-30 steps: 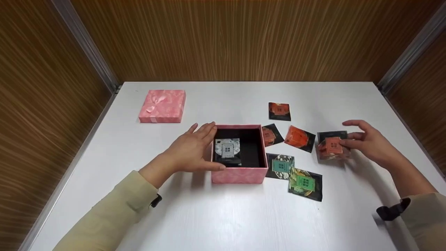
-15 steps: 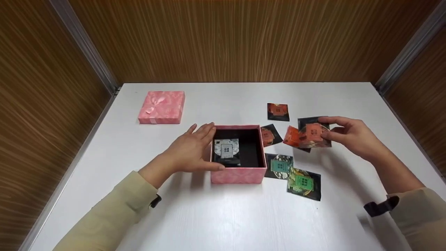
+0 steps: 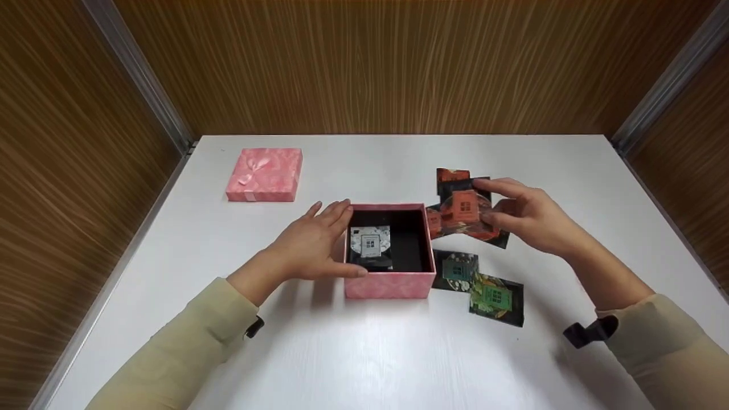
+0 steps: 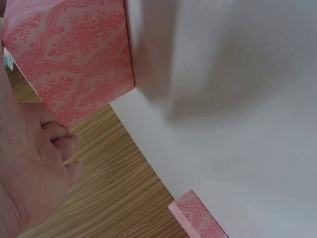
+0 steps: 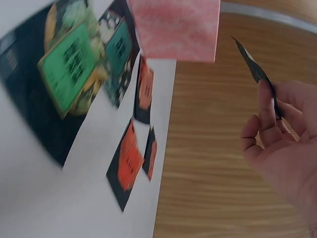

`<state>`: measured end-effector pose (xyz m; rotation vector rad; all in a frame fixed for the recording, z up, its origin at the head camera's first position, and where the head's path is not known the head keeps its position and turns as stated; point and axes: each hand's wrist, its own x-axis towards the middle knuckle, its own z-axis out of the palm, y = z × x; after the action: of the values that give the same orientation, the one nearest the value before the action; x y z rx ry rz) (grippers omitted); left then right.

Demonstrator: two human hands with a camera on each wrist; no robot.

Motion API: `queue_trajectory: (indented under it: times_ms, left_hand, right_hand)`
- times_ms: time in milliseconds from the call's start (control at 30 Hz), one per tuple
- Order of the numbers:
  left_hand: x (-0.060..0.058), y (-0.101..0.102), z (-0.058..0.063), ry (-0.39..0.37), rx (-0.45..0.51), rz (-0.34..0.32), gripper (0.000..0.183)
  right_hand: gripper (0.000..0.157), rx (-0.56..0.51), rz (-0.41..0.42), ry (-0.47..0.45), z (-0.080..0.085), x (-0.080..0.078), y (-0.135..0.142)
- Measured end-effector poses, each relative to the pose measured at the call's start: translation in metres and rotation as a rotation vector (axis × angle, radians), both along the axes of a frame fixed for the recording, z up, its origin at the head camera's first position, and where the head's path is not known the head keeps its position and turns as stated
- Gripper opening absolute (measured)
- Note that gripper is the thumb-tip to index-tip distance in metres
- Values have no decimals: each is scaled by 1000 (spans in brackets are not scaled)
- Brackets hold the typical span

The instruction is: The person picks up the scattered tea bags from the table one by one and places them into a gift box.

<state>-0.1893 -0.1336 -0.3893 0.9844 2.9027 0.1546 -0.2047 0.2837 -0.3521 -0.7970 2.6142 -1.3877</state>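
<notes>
My left hand [image 3: 310,247] holds the left side of an open pink gift box [image 3: 390,286], its thumb across the front and its fingertips at the back left corner. A silver-and-black sachet [image 3: 371,247] lies inside the box on the left. My right hand [image 3: 527,219] pinches a black sachet with a red label [image 3: 465,208] by its right edge. In the right wrist view this sachet [image 5: 255,67] appears nearly edge-on above the table. Beneath it, in the head view, are red-labelled sachets, partly covered. Two green-labelled sachets, one teal [image 3: 457,270] and one bright green [image 3: 495,299], lie right of the box.
The pink lid [image 3: 266,176] with a ribbon bow lies at the back left of the white table [image 3: 364,353]. Wood-grain panels [image 3: 398,68] rise behind the table and on both sides. Dark clips sit at both sleeves.
My right hand has carried the red-labelled sachet leftward from the right side, over the other red sachets toward the box. My left hand and the box have stayed put.
</notes>
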Motion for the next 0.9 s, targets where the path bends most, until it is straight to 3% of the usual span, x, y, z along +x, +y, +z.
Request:
queue_trajectory:
  times_ms: [633,900]
  left_hand:
    - [0,1,2,5,14,-3,131]
    - [0,2,2,12,18,-8,130]
  right_hand:
    - [46,-35,103,-64,-4,-3,-77]
    - [49,118,75,-22,-8,1,-103]
